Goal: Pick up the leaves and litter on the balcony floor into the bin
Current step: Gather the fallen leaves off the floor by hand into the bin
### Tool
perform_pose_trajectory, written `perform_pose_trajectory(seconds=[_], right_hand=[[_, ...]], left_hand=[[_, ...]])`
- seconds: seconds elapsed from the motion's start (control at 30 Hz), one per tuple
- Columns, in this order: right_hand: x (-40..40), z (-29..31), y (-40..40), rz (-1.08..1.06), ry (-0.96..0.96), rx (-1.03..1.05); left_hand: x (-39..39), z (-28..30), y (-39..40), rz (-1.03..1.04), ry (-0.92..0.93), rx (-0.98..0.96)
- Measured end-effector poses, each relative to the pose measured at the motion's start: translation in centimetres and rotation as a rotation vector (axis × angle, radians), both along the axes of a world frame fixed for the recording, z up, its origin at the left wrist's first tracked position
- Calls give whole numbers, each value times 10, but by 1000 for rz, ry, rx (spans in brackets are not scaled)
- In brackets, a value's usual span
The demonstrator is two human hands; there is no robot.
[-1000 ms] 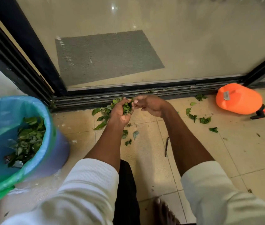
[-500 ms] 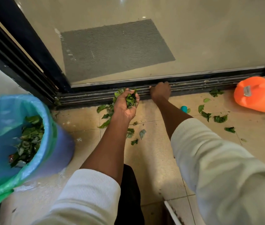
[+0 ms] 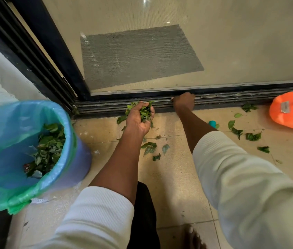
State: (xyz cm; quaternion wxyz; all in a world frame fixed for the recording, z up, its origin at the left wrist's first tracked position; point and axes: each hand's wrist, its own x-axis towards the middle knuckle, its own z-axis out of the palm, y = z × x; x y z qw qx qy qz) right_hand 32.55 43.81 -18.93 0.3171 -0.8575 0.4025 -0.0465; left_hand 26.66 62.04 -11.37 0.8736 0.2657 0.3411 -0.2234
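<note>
My left hand (image 3: 138,119) is palm-up just above the floor by the door track and grips a bunch of green leaves (image 3: 144,111). My right hand (image 3: 184,101) reaches into the black sliding-door track (image 3: 232,99), knuckles up; its fingertips are hidden in the groove. Loose leaves (image 3: 150,147) lie on the tiles between my arms, and more leaves (image 3: 252,136) are scattered to the right. The bin (image 3: 66,126), lined with a blue-green bag, stands at the left and holds several leaves.
An orange plastic container (image 3: 291,112) lies at the far right by the track. A small teal object (image 3: 212,123) sits beside my right forearm. A glass door with a grey mat (image 3: 138,56) behind it closes the far side. My bare foot (image 3: 194,238) is at the bottom.
My right hand left the left hand and reached forward into the door track. The left hand stays in place with its leaves. The view shifted left.
</note>
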Motion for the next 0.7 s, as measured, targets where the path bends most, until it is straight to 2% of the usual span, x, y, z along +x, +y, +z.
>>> perform_pose_trajectory(seconds=[0.1, 0.2, 0.3, 0.5, 0.57, 0.63, 0.7], right_hand=[[2, -4, 2, -44, -52, 11], [1, -1, 6, -2, -66, -16], [0, 0, 4, 40, -101, 43], [-34, 5, 30, 59, -359, 185], [-56, -1, 49, 195, -318, 222], [-78, -7, 64, 359, -200, 243], [-95, -11, 68, 466, -82, 173]], left_hand=[[-4, 0, -12, -36, -7, 2], [-8, 1, -22, -71, -19, -2], [-8, 3, -19, -71, -30, 3], [2, -1, 19, 26, 12, 57], [2, -3, 31, 20, 27, 110], [1, -6, 39, -6, 43, 175], [-1, -8, 44, -50, 55, 230]])
